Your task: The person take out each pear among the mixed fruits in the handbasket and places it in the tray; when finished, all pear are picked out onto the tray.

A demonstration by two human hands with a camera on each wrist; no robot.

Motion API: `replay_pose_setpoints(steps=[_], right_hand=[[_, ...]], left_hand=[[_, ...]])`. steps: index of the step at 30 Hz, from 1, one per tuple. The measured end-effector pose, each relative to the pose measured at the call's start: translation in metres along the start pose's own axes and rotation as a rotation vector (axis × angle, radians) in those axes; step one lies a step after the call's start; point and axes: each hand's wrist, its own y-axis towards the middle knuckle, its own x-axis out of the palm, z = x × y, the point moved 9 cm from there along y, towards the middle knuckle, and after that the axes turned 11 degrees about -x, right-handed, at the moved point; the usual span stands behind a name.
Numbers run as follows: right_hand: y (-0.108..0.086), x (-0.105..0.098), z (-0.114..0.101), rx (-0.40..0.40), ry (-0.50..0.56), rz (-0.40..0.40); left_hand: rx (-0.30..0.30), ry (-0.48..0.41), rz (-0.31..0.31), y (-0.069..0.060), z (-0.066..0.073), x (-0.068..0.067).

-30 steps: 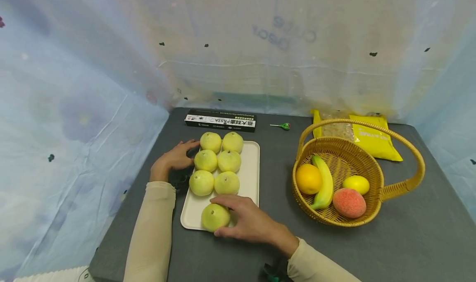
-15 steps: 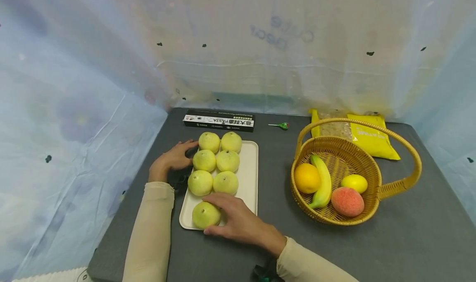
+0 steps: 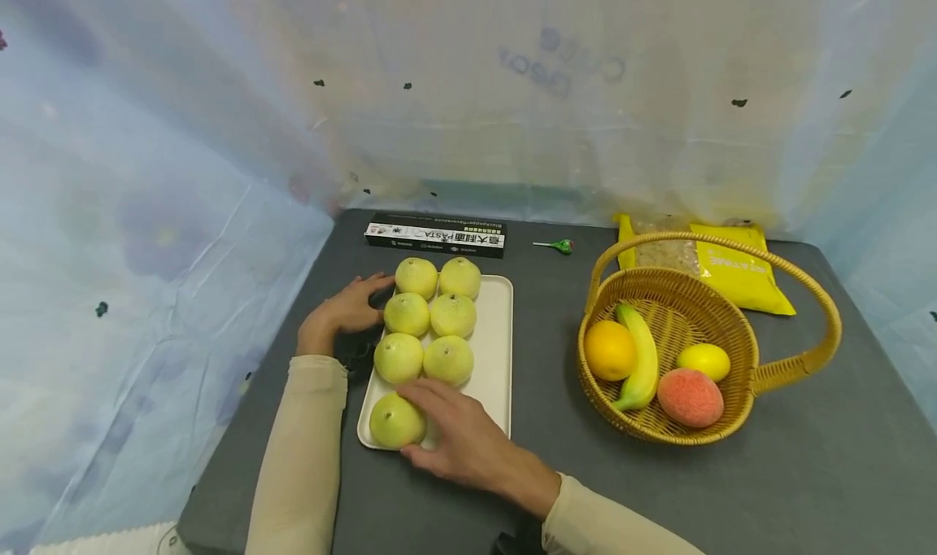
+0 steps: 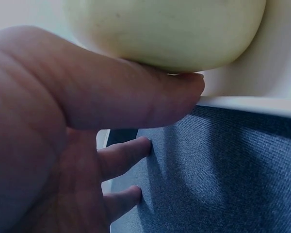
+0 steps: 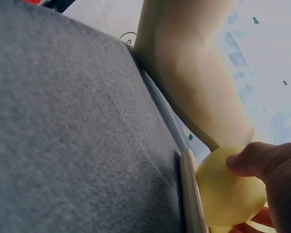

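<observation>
A cream rectangular tray bears several round, pale yellow-green melon-like fruits, lined up in two columns. At the tray's near left corner, my right hand grips one such round fruit, which appears to sit on the tray. In the right wrist view the thumb presses this fruit from one side, with fingertips partly visible beneath. My left hand lies along the tray's left edge, fingers spread. Its thumb lies against a fruit at the tray rim, while other fingertips touch the tabletop.
A wicker basket with a tall handle stands to the right, holding an orange, a banana, a lemon and a peach-like fruit. Behind are a black pasta box, a green lollipop and a yellow bag. Curtains hang around the table.
My right hand has moved left with the gripped fruit, from the middle of the tray's near end to its near left corner. The left hand stays in place.
</observation>
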Motion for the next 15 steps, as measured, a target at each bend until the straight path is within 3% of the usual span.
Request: replay_pose_setpoints(steps=[6,15], right_hand=[[-0.0015,-0.0052,-0.0005,-0.008,-0.006,0.081],[-0.0036,-0.0078,0.0031,0.0,-0.013,0.061]], left_hand=[[0.003,-0.005,0.006,-0.0004,0.0013,-0.0026],[0.022,0.003,0.005,-0.0014,0.0025,-0.0005]])
